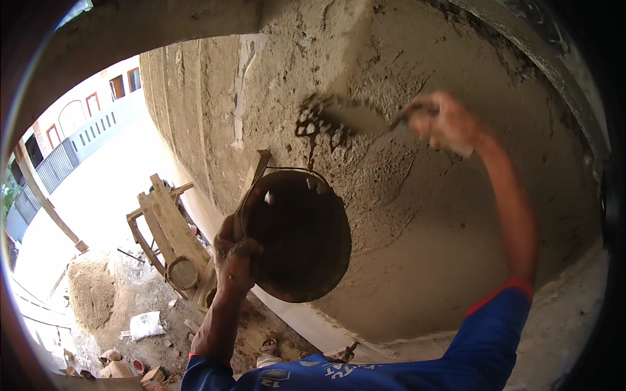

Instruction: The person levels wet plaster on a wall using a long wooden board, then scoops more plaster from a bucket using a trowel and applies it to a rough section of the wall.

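My left hand (235, 260) grips the left rim of a dark round bucket (338, 208), held up in front of the wall with its thin wire handle at the top. Its inside is mostly in shadow, so I cannot tell how much it holds. Higher up and to the right, my right hand (450, 124), slightly blurred, is closed round the handle of a trowel (362, 118). Dark wet mortar (318, 117) clings to the blade's left end, and a strand hangs toward the bucket. Behind them the wall (391, 293) carries rough, splattered mortar beside smoother grey plaster.
Wooden planks on a frame (166, 225) stand below on the left, with a round container (182, 272) among them. A sand heap (91, 290) and a white sack (146, 324) lie on the ground. A leaning wooden post (49, 205) rises at the far left.
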Demonstrator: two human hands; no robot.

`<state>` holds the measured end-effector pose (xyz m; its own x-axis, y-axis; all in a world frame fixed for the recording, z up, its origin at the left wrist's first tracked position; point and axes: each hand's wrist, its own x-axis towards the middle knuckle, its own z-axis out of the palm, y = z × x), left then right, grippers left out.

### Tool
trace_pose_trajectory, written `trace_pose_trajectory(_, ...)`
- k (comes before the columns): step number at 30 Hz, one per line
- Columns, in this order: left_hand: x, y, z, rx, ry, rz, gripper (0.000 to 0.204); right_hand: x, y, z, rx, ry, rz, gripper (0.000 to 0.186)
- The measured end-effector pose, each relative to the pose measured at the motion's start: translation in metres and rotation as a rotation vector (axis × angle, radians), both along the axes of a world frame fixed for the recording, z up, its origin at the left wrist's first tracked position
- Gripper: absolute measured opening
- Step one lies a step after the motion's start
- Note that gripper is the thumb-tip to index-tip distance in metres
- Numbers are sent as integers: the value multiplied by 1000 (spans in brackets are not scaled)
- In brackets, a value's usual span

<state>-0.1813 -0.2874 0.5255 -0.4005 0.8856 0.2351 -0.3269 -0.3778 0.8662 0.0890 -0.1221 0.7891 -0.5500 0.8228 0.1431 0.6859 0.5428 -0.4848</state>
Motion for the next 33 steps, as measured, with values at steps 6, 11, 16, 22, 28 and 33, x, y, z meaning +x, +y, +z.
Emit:
trace_pose_trajectory(6,23,17,-3,121,-147,-167,74,53,14,98,777,-29,-245,43)
trace_pose_trajectory(11,11,13,-13,6,-84,-131,72,30,-27,-7,128,-16,-88,43)
trace_pose_trajectory(16,32,35,-5,-93,-115,-252,67,26,-64,-116,270,-627,190,35)
trace_pose_trajectory(22,46,51,24,100,169,-177,44,18,-55,-197,849,-1090,245,25)
trace_pose_trajectory(28,61,51,34,86,146,-170,45,45,-49,-247,169,-547,323,28)
trace_pose_trajectory(33,41,54,17,115,107,-249,56,24,-60,-238,84,-178,280,29)
